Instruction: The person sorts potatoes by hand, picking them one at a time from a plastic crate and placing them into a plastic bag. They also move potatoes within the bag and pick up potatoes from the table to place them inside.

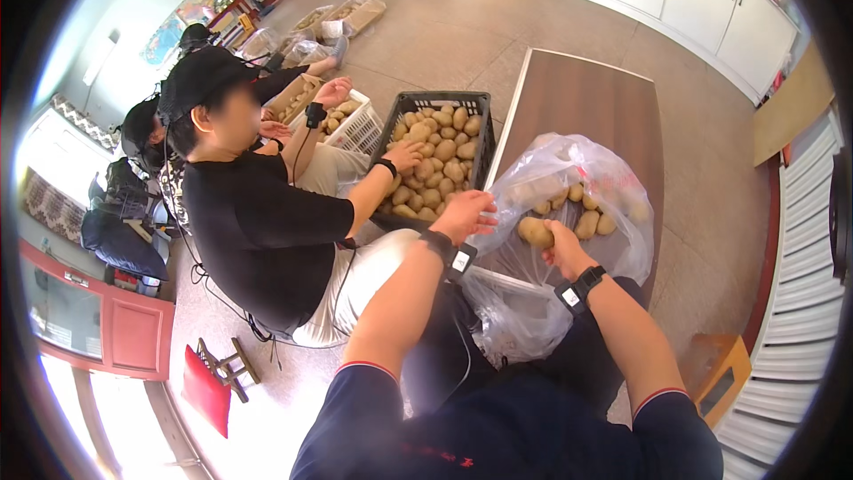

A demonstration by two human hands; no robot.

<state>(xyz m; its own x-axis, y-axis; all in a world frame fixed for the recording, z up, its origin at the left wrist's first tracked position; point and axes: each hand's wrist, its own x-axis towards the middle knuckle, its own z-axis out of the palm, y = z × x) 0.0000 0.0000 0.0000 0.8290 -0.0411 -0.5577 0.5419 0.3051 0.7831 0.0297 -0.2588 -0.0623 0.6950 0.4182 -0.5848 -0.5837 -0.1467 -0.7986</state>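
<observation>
A potato (pixel 535 232) is in my right hand (pixel 565 247), whose fingers are wrapped round its near end. It is held at the mouth of a clear plastic bag (pixel 622 258) that lies on a brown tabletop (pixel 591 93). Several potatoes (pixel 587 224) show inside the bag. My left hand (pixel 466 217) is at the left rim of the bag, its fingers bent and apart, with nothing visible in them. Beyond it stands a black crate (pixel 487 116) full of potatoes (pixel 437 158).
A person in black (pixel 258 204) sits close on my left, with a hand (pixel 406 156) on the crate's potatoes. Farther back are a white basket (pixel 362 124) and cardboard boxes (pixel 364 18) of potatoes. A red-topped stool (pixel 206 391) stands at lower left, white cabinets (pixel 684 0) at far right.
</observation>
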